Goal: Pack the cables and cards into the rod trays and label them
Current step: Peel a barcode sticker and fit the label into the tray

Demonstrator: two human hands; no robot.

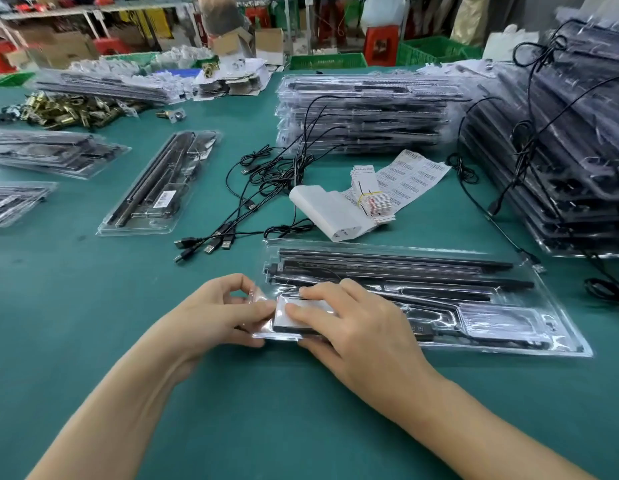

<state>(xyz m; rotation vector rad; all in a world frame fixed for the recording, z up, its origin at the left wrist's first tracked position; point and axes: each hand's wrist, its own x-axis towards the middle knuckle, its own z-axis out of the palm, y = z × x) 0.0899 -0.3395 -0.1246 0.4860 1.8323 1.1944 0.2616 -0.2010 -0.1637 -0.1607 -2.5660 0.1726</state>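
**Right hand point(353, 327) flattens a card point(286, 325) into the clear tray point(543, 348)**

The right hand lies over the left end of the tray, fingers only slightly bent and pressed flat on the card. Its thumb is tucked against the tray's near rim; whether it clamps from beneath I cannot tell. The card is a thin white rectangle with a dark edge, and it sits in the pocket at the tray's near left corner. The left hand point(225, 306) is curled, its thumb and fingertips pinching a flap of glossy clear plastic at that same end.

The tray is a long, shallow blister of shiny moulded plastic lying on the matt green surface point(301, 410). Slim black rods point(405, 263) run lengthwise in its far channels.

Just beyond it lie a curled strip of white backing paper point(322, 206), a banded bundle of small cards point(368, 195) and a flat label sheet point(415, 174) printed with rows of barcodes. To their left thin black cables point(263, 188) sprawl in loose loops, their metal USB plugs point(211, 245) fanned out towards the near side.

Further left a closed tray point(159, 181) lies on a slant, with a white barcode label point(164, 199) on it. Behind, a stack of filled trays point(363, 112) stands square, and a taller stack point(561, 150) on the right has cables trailing down over it. A heap of brass-coloured fittings point(65, 109) glints at the far left.
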